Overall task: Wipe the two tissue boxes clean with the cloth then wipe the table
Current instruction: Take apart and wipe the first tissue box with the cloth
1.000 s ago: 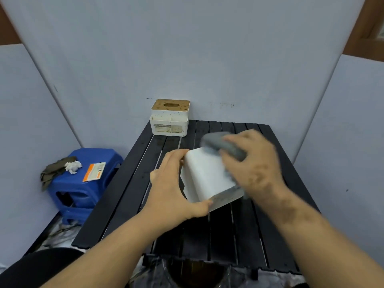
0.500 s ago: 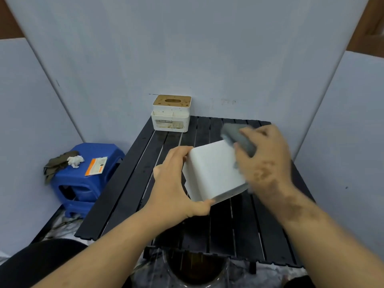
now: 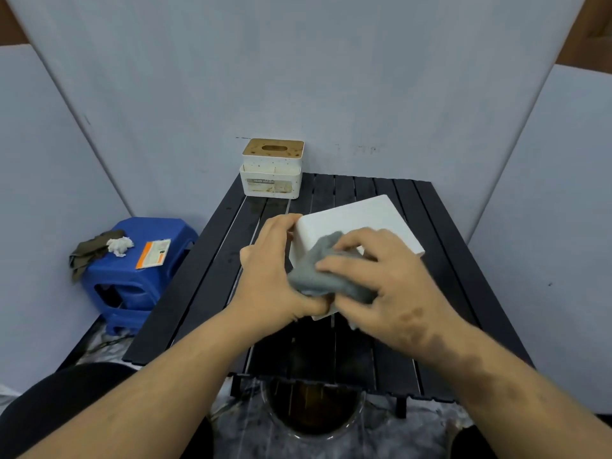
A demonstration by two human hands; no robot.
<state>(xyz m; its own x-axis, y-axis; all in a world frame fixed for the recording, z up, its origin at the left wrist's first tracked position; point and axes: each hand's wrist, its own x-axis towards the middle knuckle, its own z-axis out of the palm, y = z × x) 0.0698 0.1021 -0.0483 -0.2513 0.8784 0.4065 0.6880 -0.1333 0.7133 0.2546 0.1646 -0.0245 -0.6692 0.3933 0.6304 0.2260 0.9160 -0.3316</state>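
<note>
The left hand (image 3: 271,270) grips the white box (image 3: 357,220) from its left side, fingers curled over the far top corner and the thumb tucked under the near corner. The box is tilted, its plain broad face turned up toward the camera, over the middle of the black slatted table (image 3: 205,279); whether its lower edge touches the slats cannot be told. No writing shows on this face.

The right hand (image 3: 390,286) holds the grey cloth (image 3: 318,273) bunched under curled fingers and presses it against the near left part of the box. The cloth hangs over the near edge of the box and touches the left thumb.

The second box (image 3: 271,170) stands upright at the far left corner of the table, against the grey backdrop, well apart from the hands. It is white with brown specks, has a brown lid with an oval slot, and carries a dark label strip on its front; the print looks like "TISSUE HOLDER" but is too small to read with certainty.

Left of the table stands a blue stool (image 3: 145,273). On it lie an olive rag (image 3: 89,251), a crumpled white tissue (image 3: 120,245) and an orange-and-white card (image 3: 154,253) whose print is unreadable. A round dark vessel (image 3: 311,409) sits below the near table edge.
</note>
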